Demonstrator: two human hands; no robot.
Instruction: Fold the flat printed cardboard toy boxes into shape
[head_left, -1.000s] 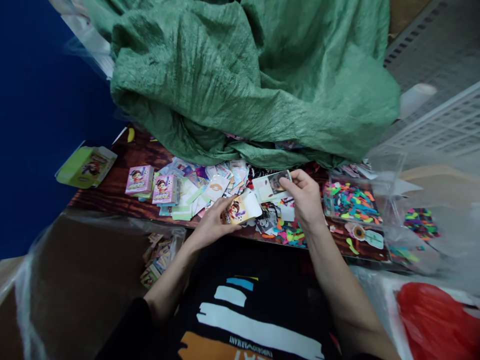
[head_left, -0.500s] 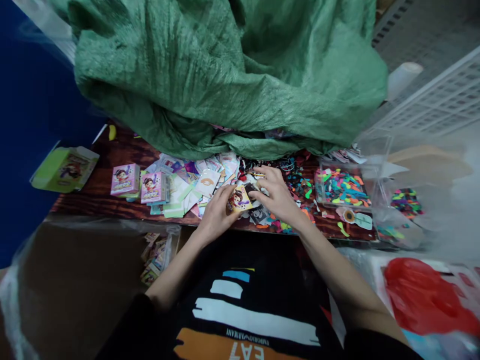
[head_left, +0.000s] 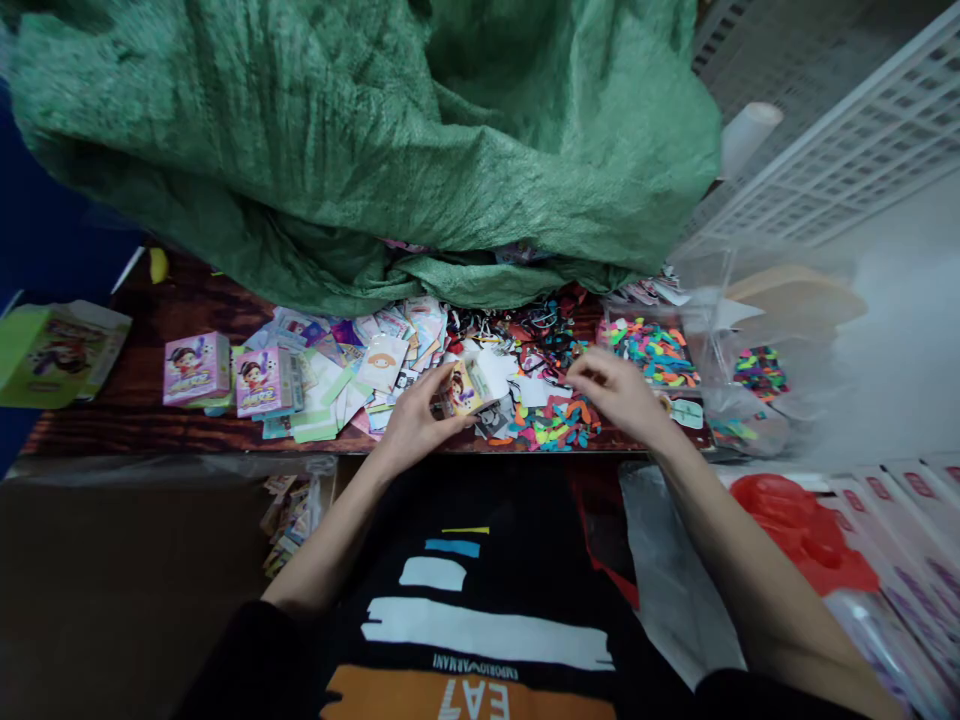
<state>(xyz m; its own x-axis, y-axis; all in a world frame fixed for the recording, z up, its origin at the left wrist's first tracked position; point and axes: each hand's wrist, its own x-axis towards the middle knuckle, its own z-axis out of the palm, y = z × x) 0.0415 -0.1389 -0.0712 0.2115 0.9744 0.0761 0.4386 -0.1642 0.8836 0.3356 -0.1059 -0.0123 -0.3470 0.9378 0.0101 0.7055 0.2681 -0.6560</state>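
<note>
Left hand [head_left: 416,420] clasps the box [head_left: 463,390] by its sides, over the table [head_left: 150,425]; looks light, thin-walled, crushable, so gentle side pressure suits. Right hand [head_left: 611,392], narrowed, hangs near bright pieces [head_left: 559,428]; whether it's pinching anything, can't tell.

Forward reach is blocked: a green sack [head_left: 360,170] bulges over the rear of the table [head_left: 180,432]. To the left, two pink boxes [head_left: 196,370] obstruct low passage; bare wood runs along their front and between them and the green box [head_left: 56,355]. Above the loose cards [head_left: 330,365], open air separates the left hand [head_left: 416,418] and right hand [head_left: 615,395]. A clear tray [head_left: 694,380] stands just beyond the right hand.
</note>
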